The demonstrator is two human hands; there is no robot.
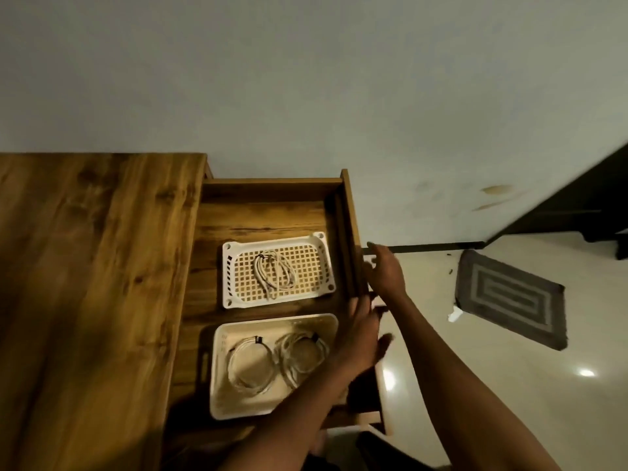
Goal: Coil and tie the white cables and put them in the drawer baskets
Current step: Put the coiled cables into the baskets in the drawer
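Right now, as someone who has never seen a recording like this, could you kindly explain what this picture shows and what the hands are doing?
There is no machine here: a person wears a camera on the head, looking down at their own bare arms. This single picture comes from that camera.

An open wooden drawer stands out beside a wooden tabletop. Inside sit two white baskets. The far basket holds one coiled white cable; the near basket holds two tied coils side by side.

The left hand and the right hand are both at the drawer's front panel, fingers fairly straight. Neither has a grip on a cable. A grey mat lies on the floor.
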